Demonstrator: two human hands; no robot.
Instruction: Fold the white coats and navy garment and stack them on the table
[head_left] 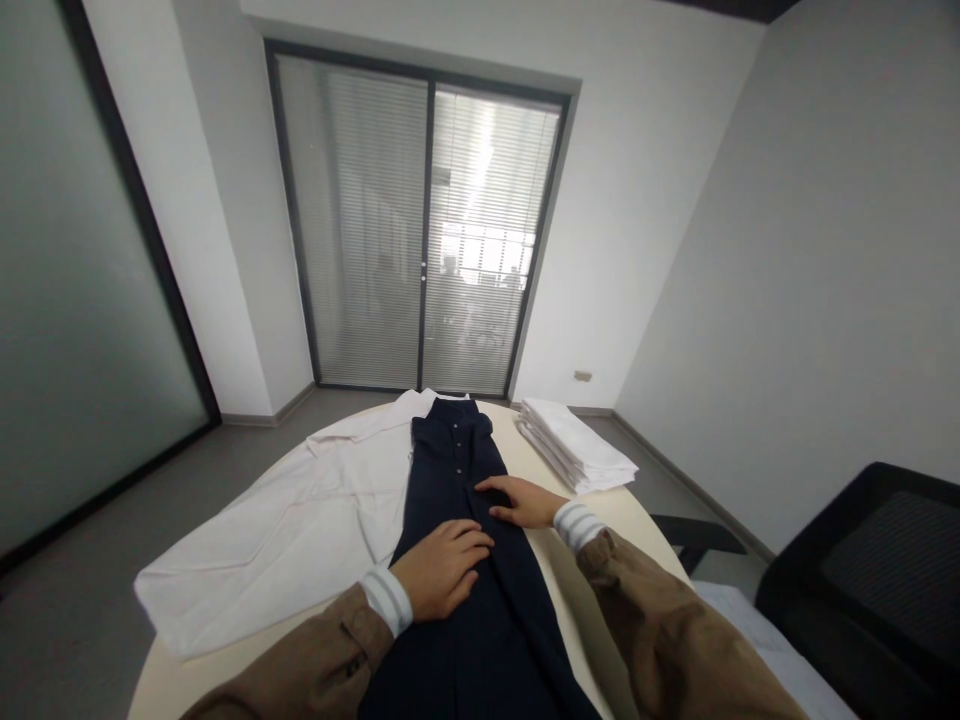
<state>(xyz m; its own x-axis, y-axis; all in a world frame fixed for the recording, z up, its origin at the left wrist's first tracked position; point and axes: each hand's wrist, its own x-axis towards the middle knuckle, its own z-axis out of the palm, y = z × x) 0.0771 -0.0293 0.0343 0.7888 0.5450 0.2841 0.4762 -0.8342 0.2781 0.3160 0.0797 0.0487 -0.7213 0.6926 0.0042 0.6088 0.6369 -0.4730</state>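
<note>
A dark navy garment (pixel 457 450) with a row of small buttons lies lengthwise on the round pale table (pixel 652 535), narrowed into a long strip. My left hand (pixel 442 568) rests on its middle, palm down, fingers spread and pointing right. Just beyond and to the right, my right hand (pixel 521 500) touches the garment's right part, with thumb and fingers apart. A white garment (pixel 300 520) is spread over the table's left side, partly under the navy one. Neither hand shows anything held.
A stack of folded white cloth (pixel 574 445) sits at the table's far right. A black chair (pixel 877 580) stands on the right, with pale cloth (pixel 757 630) beside it. Beyond the table is a glass door (pixel 352 230) with blinds.
</note>
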